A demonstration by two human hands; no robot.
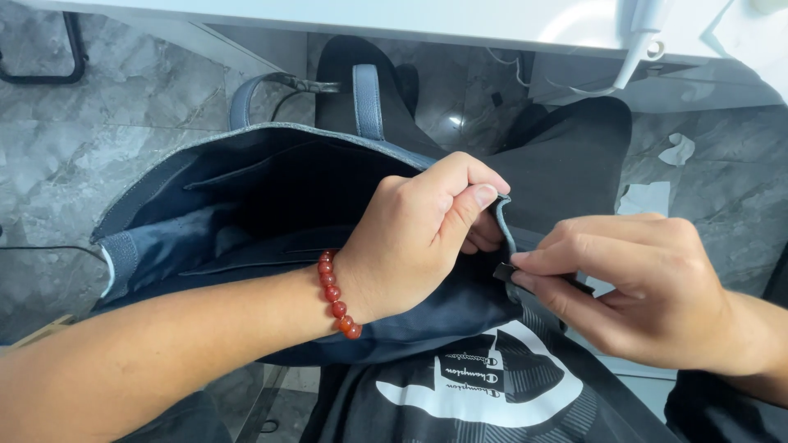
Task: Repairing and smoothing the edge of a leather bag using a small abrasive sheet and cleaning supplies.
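Shadow is filling most of the bag (246, 189), so you are seeing only dark lining and a pocket edge inside it, and whatever lies at the bottom cannot be made out. You are holding this blue-grey bag open on your lap, its mouth facing up toward you, its two handles (368, 98) standing up at the far rim. Your left hand (414, 238), with a red bead bracelet (335, 297) around the wrist, is gripping the right end of the rim, fingers curled closed over the edge and thumb pressing on top; those fingers are hiding the seam under them. Your right hand (636, 283) is pinching a small dark tab (502, 271) at that same corner between thumb and forefinger, closed tightly on it; the tab is too small and too covered to tell whether it is a zip pull or a strap end. Your forearms are running out of the picture at the bottom corners. Below the bag, your black shirt with a white print (492, 385) is showing partly, cut off by the lower edge. Grey marble-patterned floor tiles (90, 139) are lying around you, with scraps of white paper (677, 150) on them to the right, and a white tabletop edge (410, 20) is crossing the top, with a white cable hanging from it.
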